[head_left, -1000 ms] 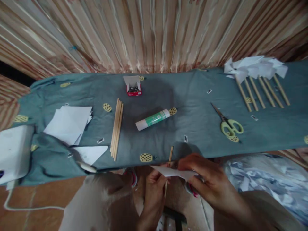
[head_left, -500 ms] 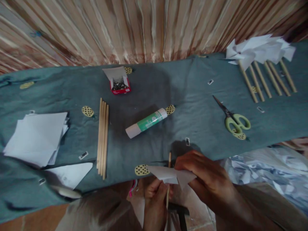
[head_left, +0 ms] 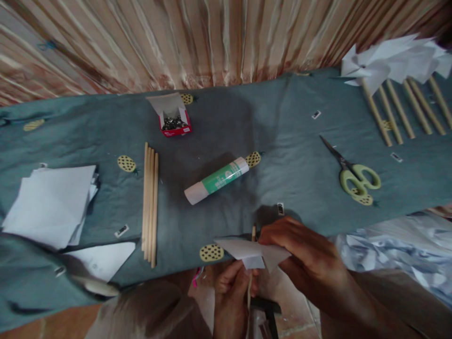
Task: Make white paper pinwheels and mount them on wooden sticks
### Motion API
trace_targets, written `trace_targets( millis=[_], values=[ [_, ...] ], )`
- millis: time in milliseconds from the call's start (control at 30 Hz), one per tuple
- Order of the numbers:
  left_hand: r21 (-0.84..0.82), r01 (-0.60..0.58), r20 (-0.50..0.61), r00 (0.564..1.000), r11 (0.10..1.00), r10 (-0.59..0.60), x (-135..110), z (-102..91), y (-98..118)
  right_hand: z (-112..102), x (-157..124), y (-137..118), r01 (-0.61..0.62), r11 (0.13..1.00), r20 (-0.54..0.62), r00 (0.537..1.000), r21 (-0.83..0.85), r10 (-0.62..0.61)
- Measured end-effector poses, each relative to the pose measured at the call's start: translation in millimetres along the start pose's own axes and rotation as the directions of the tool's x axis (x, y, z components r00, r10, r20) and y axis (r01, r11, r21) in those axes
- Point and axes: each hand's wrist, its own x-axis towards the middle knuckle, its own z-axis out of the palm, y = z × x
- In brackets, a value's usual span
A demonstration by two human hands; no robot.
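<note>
At the table's near edge, a folded white paper pinwheel (head_left: 242,250) is held between my two hands. My left hand (head_left: 231,289) is closed from below around a thin wooden stick (head_left: 254,231), its fingertips at the paper's lower edge. The stick runs behind the paper and its tip shows above. My right hand (head_left: 303,249) grips the right side of the pinwheel, fingers curled over the top; its fingertips are partly hidden behind the paper. Beyond my hands lies a green and white glue stick (head_left: 219,180). Green-handled scissors (head_left: 353,172) lie farther right.
An open red box of small metal pins (head_left: 175,125) stands at the back. Several wooden sticks (head_left: 150,207) lie left of centre. A stack of white paper (head_left: 52,202) and a folded sheet (head_left: 106,259) are at the left. Finished-looking paper pinwheels (head_left: 399,61) lie at the far right.
The view has shifted slightly, so the scissors and the far pinwheels appear farther right. Both hands keep their hold on the pinwheel and stick, with little visible movement.
</note>
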Motion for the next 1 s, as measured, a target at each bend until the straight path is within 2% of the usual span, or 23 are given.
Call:
trace_targets(
  millis=[100, 400, 667, 833, 1000],
  values=[
    [-0.017, -0.01, 0.013, 1.0, 1.0, 0.011, -0.5, 0.7, 2.0, -0.2, 1.9, 0.4, -0.007, 1.0, -0.015, 1.0, 0.006, 0.007],
    [-0.021, -0.031, 0.02, 0.999, 0.999, 0.032, 0.5, 0.5, 1.9, 1.2, -0.6, 3.1, -0.075, 0.996, 0.041, 0.996, 0.048, 0.073],
    [-0.041, -0.046, -0.061, 0.997, 0.998, 0.043, 0.0, 1.5, -2.5, 3.3, -0.4, 4.5, -0.027, 0.999, 0.023, 0.999, 0.038, 0.026],
    [0.0, -0.072, -0.048, 0.996, 0.997, 0.072, -0.9, 2.7, 0.9, 2.8, -0.6, 2.7, -0.021, 1.0, 0.004, 1.0, -0.009, 0.021],
    [0.009, -0.073, -0.067, 0.995, 0.997, 0.073, -2.4, 4.0, 3.2, 1.7, -2.7, 3.7, -0.026, 0.999, 0.036, 0.999, -0.029, 0.027]
  ],
)
